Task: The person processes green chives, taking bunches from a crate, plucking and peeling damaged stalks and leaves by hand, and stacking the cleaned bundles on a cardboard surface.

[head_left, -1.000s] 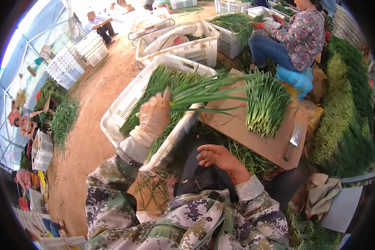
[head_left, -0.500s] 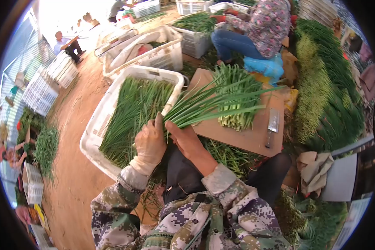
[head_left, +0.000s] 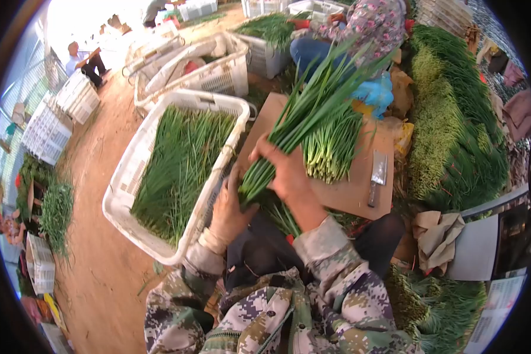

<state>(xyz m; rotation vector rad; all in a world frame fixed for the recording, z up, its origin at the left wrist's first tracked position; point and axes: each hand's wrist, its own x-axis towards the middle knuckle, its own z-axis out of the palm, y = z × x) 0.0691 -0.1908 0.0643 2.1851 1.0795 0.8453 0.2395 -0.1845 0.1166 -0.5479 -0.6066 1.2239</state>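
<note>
My right hand (head_left: 286,177) is wrapped around a thick bunch of garlic chives (head_left: 304,118), whose leaf tips slant up and to the right. My left hand (head_left: 227,209), with a pale covering at the wrist, cups the lower end of the same bunch, thumb and fingers on either side of it. Left of my hands, more loose greens (head_left: 183,171) fill a white plastic crate (head_left: 121,203). Beyond my right hand, a pile of trimmed chives (head_left: 330,147) lies on a brown board (head_left: 351,197), near a cleaver (head_left: 377,177). The held bunch partly covers that pile.
A second white crate (head_left: 230,76) holding sacks stands behind the first. A co-worker in a floral top (head_left: 374,29) sits beyond the board. Long rows of greens (head_left: 442,124) lie to the right, with a crumpled brown cloth (head_left: 436,236) nearer. Stacked crates (head_left: 47,133) stand far left.
The bunch has been swung more upright, its tips now higher. My right hand has moved up and right around it. My left hand has lowered to its bottom end.
</note>
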